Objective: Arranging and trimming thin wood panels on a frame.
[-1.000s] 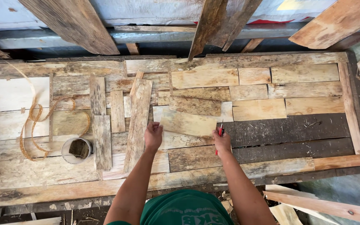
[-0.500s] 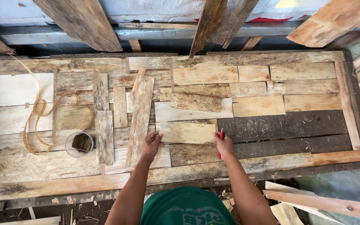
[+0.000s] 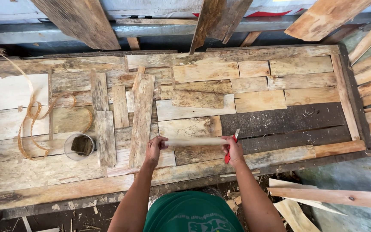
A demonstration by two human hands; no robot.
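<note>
A thin pale wood veneer piece (image 3: 196, 141) is lifted edge-on between my two hands, just above the patchwork of veneer pieces on the wooden work table (image 3: 220, 58). My left hand (image 3: 155, 147) grips its left end. My right hand (image 3: 233, 148) holds its right end together with a red-handled utility knife (image 3: 232, 146), blade pointing up. Below the lifted piece lies another pale veneer piece (image 3: 190, 127) and darker strips to the right.
A small round tin (image 3: 79, 146) stands on the table at the left, beside curled veneer shavings (image 3: 35, 116). Several loose narrow boards (image 3: 141, 114) lie across the left half. Planks lean overhead and at the right; offcuts (image 3: 323, 197) lie on the floor.
The veneer piece that lay flat under my hands has been pulled toward me and tipped up on edge, held between both hands. The view shifted slightly.
</note>
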